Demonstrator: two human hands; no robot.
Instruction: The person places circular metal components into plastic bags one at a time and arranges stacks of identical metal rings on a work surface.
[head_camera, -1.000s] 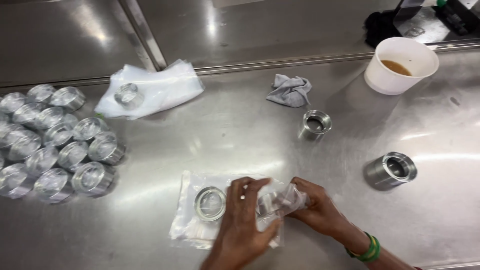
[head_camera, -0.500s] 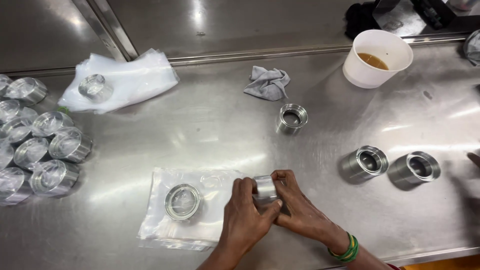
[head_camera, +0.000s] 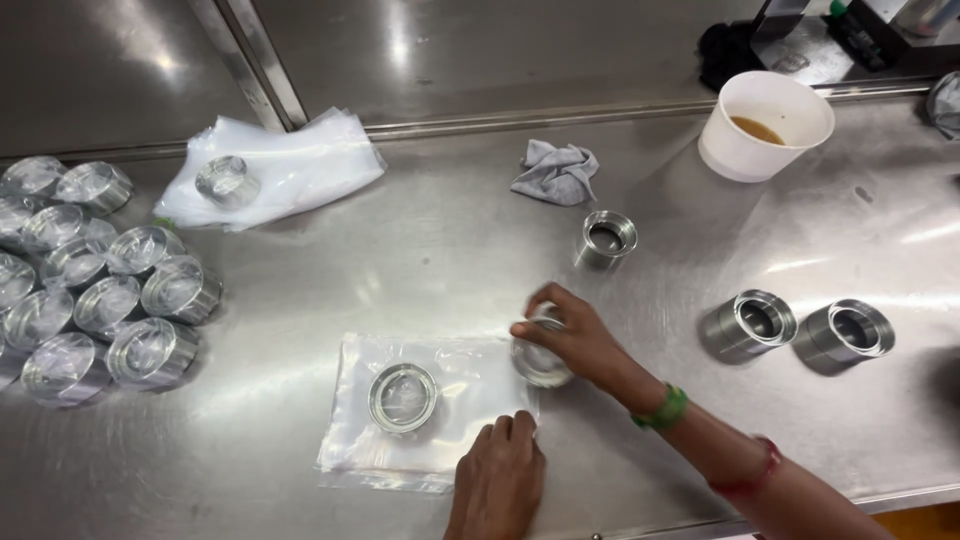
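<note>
While left hand pins bag, right hand grips bagged ring.

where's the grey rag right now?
Head view: the grey rag lies crumpled at the back of the steel table, left of the white cup, just behind a bare metal ring.

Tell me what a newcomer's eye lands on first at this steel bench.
At centre front, the right hand grips a bagged metal ring while the left hand presses on a stack of clear bags holding another ring. On the left lies a cluster of wrapped rings; on the right two bare metal sleeves, with a white cup behind.
</note>
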